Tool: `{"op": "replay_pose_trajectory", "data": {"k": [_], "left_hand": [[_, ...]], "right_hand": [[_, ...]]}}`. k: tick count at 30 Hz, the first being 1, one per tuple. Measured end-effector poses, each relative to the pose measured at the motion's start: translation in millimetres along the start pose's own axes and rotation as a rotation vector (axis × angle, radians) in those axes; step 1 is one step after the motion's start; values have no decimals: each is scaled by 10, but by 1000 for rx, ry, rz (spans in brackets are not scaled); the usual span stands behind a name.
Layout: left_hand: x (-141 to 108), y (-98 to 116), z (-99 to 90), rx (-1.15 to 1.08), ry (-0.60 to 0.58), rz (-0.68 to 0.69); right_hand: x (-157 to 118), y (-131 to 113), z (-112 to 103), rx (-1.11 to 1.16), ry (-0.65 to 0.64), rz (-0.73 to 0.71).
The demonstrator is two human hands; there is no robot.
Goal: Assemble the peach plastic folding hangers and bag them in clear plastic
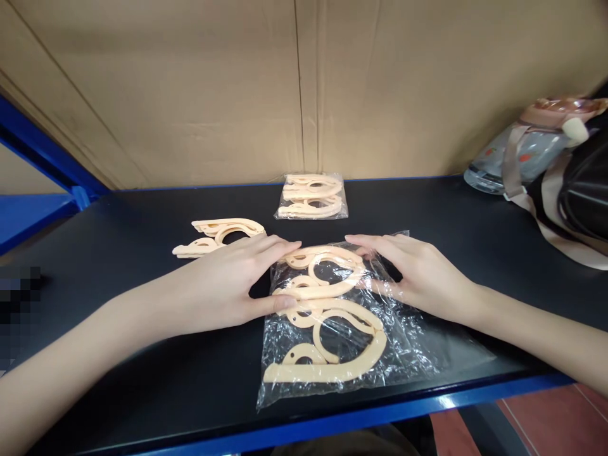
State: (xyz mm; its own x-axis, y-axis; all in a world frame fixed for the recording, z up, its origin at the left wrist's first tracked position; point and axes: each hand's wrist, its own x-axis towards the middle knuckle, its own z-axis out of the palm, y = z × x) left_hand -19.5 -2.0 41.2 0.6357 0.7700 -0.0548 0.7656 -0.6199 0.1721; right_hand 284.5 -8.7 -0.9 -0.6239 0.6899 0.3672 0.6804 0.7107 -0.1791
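Note:
Two cream folding hangers, folded up, lie one nearer me than the other in a clear plastic bag (413, 354) at the front of the black table. My left hand (237, 278) grips the left end of the farther folding hanger (327, 288), thumb on the near side and fingers on the far side. At its other end my right hand (418, 272) pinches the same hanger, some of its fingers behind the film. The nearer folding hanger (332, 372) lies flat in the bag, untouched. Loose film spreads to the right, under my right wrist.
More folded hangers (225, 225) lie loose beyond my left hand, partly hidden by it. A packed bag of hangers (312, 196) rests at the back middle. At the right back, a strapped water bottle (536, 149) leans by a black bag (589, 183). Cardboard (213, 95) stands behind.

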Motion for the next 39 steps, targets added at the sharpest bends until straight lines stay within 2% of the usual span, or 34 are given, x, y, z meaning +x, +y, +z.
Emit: {"op": "replay_pose_trajectory", "data": {"k": [5,7,11,14,17,24,28,33,36,39], "left_hand": [[-45,-129,-261,1,151,-8],[-70,-241,-399,11,190,-82],[-144,-521,-565,59,96,-231],[-189,-669,-577,68,54,-289],[-198,-727,-550,55,18,-354],[-169,-828,-496,65,-9,-357],[-162,-813,-500,85,-5,-328],[-141,-685,-555,89,34,-331],[-103,-583,-599,82,82,-333],[-48,-434,-578,67,166,-258]], "right_hand": [[7,-11,-18,-12,1,10],[21,-10,-52,-9,-21,27],[40,17,-164,-5,-103,46],[35,43,-246,-67,-88,56],[27,57,-296,-134,-56,60],[25,38,-318,-114,-9,75],[34,26,-326,-92,-2,70],[37,19,-346,-81,30,74],[42,8,-362,-81,84,58],[55,-27,-377,-67,160,32]]}}
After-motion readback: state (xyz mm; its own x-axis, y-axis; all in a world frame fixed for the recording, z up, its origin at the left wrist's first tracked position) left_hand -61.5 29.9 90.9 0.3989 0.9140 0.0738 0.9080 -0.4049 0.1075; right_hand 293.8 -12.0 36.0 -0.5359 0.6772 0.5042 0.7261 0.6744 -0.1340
